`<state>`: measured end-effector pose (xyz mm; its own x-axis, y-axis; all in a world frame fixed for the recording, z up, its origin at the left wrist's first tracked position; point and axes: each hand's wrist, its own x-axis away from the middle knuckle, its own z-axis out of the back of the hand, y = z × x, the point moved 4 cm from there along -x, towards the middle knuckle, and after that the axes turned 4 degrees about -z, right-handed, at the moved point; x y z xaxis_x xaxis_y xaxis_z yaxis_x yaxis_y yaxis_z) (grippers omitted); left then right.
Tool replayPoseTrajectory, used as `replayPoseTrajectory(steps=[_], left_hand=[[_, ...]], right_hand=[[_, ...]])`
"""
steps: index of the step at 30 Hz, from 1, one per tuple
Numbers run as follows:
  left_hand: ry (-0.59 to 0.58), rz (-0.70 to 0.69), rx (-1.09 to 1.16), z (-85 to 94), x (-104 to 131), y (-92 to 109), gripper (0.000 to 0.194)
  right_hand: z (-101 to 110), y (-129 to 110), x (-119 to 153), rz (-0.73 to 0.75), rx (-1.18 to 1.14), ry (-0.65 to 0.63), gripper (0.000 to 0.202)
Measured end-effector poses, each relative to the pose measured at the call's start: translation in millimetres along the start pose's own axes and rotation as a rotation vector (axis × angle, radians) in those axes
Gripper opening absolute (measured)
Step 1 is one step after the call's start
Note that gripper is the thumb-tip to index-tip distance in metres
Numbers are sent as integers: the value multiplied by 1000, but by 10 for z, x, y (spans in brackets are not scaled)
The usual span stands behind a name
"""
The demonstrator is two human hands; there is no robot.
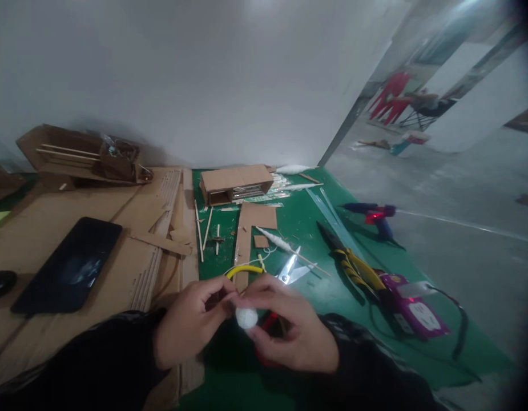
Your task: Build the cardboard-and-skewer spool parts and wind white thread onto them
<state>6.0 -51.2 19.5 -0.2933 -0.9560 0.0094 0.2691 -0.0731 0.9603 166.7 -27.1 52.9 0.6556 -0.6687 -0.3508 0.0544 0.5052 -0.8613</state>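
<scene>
Both hands meet at the front middle of the green tabletop. Between the fingers and thumb of my right hand (293, 325) sits a small white ball (246, 318). My left hand (193, 321) is closed in a pinch at the ball's left side, fingertips touching those of the right; what it pinches is hidden. Just beyond the hands a yellow curved piece (245, 269) shows. Silver scissors (289, 271) lie partly open behind my right hand, near a stick wound with white thread (275, 240).
Cardboard pieces (259, 216) and a cardboard box (236, 182) lie farther back. Yellow-handled pliers (358, 271), a blue glue gun (377, 217) and a purple box (418, 311) are at right. A black phone (71, 265) lies on cardboard at left.
</scene>
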Motion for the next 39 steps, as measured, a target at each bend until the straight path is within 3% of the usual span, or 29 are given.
replayPoseTrajectory(steps=[8,13,20,33,39], left_hand=[[-32,7,43,-90,19,-79,19],[-17,-27,-195,-110,17,2,26],[29,-170,-427,-97,94,162,20],[88,-263,-480,48,86,202,19],[93,-164,-371,72,49,174,18]], right_hand=[[8,76,7,-53,-7,46,35],[-21,140,4,-103,29,81,30],[9,294,37,-297,17,192,24],[-50,243,-3,-178,-146,-18,17],[-28,167,15,-117,-305,-50,23]])
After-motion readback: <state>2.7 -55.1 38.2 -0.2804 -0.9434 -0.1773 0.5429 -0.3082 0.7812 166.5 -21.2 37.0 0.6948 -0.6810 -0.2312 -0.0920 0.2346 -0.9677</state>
